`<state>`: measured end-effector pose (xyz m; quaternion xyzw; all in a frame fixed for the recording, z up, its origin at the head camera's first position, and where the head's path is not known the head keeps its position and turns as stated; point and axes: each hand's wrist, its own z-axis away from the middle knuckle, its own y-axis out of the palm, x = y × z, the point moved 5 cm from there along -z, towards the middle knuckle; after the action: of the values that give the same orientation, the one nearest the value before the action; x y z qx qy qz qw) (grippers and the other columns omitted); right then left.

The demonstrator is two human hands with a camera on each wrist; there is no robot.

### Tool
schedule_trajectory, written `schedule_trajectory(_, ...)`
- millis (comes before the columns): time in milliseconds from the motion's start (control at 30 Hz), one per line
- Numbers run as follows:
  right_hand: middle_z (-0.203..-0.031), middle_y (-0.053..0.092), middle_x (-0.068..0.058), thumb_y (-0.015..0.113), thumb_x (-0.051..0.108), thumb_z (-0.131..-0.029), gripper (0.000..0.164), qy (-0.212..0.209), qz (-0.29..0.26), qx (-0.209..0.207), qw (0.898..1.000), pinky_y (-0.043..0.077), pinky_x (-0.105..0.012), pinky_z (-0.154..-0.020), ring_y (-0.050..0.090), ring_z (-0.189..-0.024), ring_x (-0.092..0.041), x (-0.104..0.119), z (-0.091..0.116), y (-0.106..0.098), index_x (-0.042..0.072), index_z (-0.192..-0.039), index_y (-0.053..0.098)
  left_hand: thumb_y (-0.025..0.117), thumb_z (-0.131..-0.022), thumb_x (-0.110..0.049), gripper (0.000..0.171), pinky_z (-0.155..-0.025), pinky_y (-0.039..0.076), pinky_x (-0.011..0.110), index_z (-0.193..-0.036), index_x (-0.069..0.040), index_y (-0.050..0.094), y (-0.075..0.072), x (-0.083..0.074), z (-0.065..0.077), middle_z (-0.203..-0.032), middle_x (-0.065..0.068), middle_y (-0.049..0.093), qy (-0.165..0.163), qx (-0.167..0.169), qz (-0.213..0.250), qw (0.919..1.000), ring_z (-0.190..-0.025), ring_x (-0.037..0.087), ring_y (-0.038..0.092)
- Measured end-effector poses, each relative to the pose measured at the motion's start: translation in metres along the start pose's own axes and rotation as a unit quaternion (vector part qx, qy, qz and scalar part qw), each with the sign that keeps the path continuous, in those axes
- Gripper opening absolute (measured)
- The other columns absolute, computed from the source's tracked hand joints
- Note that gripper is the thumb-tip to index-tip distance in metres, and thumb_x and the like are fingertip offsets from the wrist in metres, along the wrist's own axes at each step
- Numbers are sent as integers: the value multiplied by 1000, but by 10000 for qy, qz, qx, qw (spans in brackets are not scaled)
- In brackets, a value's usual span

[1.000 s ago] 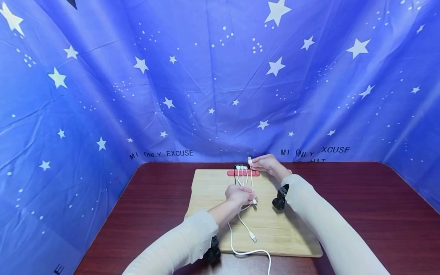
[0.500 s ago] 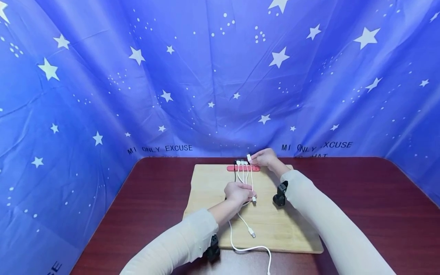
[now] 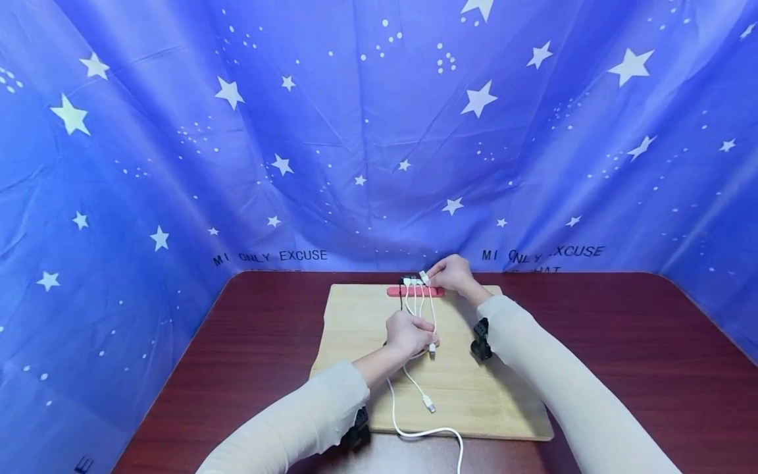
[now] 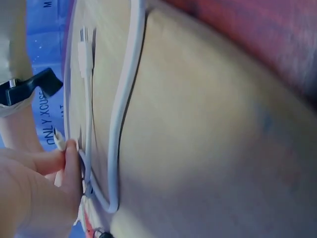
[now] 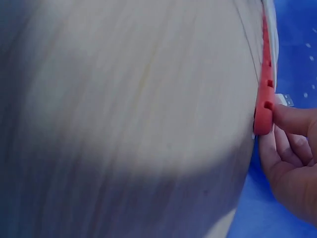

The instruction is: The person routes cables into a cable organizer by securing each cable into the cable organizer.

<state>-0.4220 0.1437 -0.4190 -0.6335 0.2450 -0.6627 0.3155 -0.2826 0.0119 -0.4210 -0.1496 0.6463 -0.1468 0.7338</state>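
Observation:
A red cable holder strip lies along the far edge of a wooden board. Several cables sit in it with their plugs pointing away, one black and the others white. My right hand pinches the USB plug of a white cable beside the strip's right end; two notches there show no cable in the right wrist view. Nearer, over the board's middle, my left hand pinches the same cable close to its other connector. The cable runs fairly straight between both hands.
A loose white cable end lies on the board. Another white cable curves over the board's front edge. Around the board is a dark red table, with a blue star-printed curtain behind it.
The plug in my right hand has tipped to the left and come lower, close to the strip. My left hand keeps its hold on the cable; the head view has shifted slightly.

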Motion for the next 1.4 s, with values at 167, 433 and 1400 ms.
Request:
schedule_trajectory(167,-65,74,-6,76,9,-72,15,-191,-112,26,9998,45,-16,-47,59,-49,-5,9,3,4,5,-87,77,80,-67,5,12,-56,59,20,-78,2,76,-5,-3,-2,-70,15,74,12,144,-207,9997,-61,20,73)
schedule_trajectory(433,-101,75,-11,79,18,-74,24,352,-346,-165,9986,45,-17,-67,63,-93,-20,-8,9,2,9,-96,77,72,-74,10,11,-52,58,19,-84,7,74,1,3,2,-74,21,73,-543,400,635,9957,-64,23,74)
schedule_trajectory(1400,-108,72,-16,75,5,-77,36,585,-1339,-615,9874,60,-24,-75,73,-86,-20,-20,27,8,0,-112,68,77,-73,-3,17,-74,58,21,-90,-2,76,-21,18,-3,-80,10,76,255,62,-303,9992,-77,16,72)
